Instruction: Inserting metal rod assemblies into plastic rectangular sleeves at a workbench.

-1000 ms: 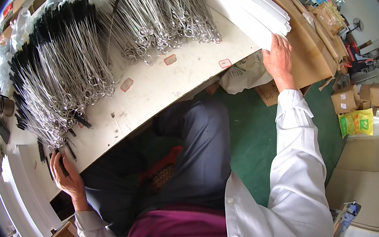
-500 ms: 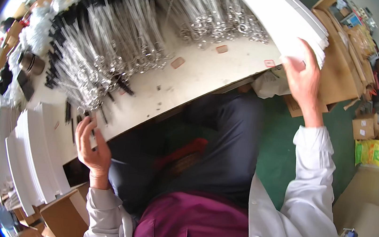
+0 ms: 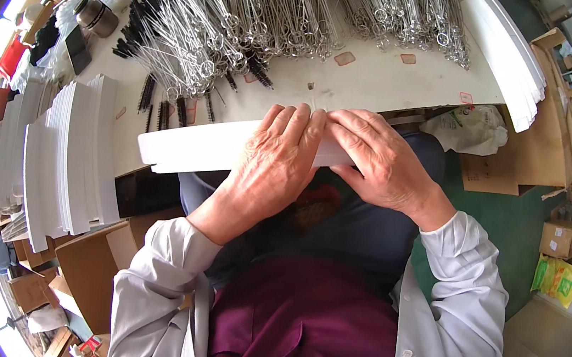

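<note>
A long, narrow white carton lies across my lap at the near edge of the table. My left hand is laid over its middle, fingers together on the far side. At the right end my right hand grips the carton, fingertips on its upper edge and thumb beneath. The fingertips of both hands almost meet. Just beyond them lies a big heap of wire brushes with ring ends and black bristles. A few loose brushes rest near the carton's left part.
White cartons stand stacked at the left, and more white cartons lie at the far right of the table. A metal flask and a dark phone sit at the far left. A brown cardboard box stands beyond the right edge.
My right hand has come back from the white cartons at the right. My left hand has left the brushes. Both now hold a white carton in front of me; the view has shifted.
</note>
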`<action>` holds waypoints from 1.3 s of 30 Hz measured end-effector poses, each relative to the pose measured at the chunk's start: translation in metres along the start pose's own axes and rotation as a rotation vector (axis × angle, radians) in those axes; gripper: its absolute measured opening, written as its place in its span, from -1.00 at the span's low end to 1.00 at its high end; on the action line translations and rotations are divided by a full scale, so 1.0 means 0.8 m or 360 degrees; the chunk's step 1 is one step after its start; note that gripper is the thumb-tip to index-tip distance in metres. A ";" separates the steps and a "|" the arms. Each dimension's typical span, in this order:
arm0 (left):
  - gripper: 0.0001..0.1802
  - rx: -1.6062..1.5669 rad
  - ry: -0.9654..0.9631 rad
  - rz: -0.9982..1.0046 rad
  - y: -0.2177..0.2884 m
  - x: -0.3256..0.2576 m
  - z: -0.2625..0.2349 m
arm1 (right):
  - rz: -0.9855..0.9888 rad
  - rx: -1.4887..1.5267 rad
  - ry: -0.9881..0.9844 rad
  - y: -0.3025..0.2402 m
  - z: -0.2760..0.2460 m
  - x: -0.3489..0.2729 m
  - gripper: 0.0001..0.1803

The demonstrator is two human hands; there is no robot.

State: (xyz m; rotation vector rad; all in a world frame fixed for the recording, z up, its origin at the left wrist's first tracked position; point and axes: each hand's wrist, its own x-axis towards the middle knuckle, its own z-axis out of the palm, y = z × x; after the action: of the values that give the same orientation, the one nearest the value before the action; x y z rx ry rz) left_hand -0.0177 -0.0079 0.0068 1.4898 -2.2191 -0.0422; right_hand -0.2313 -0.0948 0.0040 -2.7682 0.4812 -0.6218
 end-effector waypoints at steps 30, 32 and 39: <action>-0.14 0.0308 -0.0085 -0.0181 -0.039 -0.033 0.030 | 0.1329 0.1643 0.0289 -0.013 0.046 0.011 -0.65; -0.15 0.0305 -0.0079 -0.0176 -0.039 -0.035 0.030 | 0.1417 0.1891 0.0143 -0.009 0.043 0.010 -0.60; -0.20 0.0240 -0.0053 -0.0129 -0.038 -0.040 0.028 | 0.1540 0.2197 -0.0102 0.000 0.037 0.011 -0.59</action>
State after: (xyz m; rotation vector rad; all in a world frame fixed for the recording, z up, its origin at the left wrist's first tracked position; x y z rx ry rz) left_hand 0.0100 0.0030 -0.0330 1.6704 -2.2296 0.0765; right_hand -0.2103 -0.0926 -0.0188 -1.0614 0.8343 -0.3479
